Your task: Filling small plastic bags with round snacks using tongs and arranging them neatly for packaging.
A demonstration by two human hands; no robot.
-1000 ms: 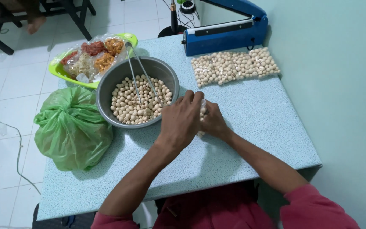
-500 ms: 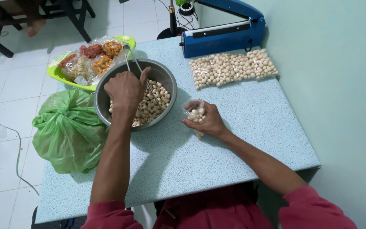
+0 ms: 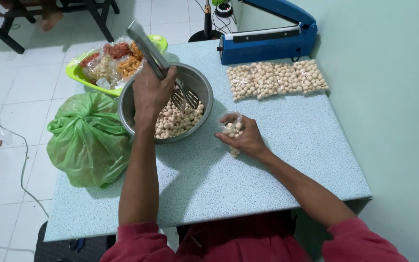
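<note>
Left hand [image 3: 152,92] grips tongs [image 3: 163,68] over bowl [image 3: 208,104]; right hand [image 3: 245,138] clasps small bag [image 3: 231,127].

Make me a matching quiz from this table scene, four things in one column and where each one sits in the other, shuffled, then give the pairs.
1. tongs
2. small clear bag
3. green plastic bag
4. blue heat sealer

A. far edge of the table, by the wall
B. in the right hand
C. left of the metal bowl
D. in the left hand, over the bowl

Pairs: 1-D, 2-B, 3-C, 4-A
</note>
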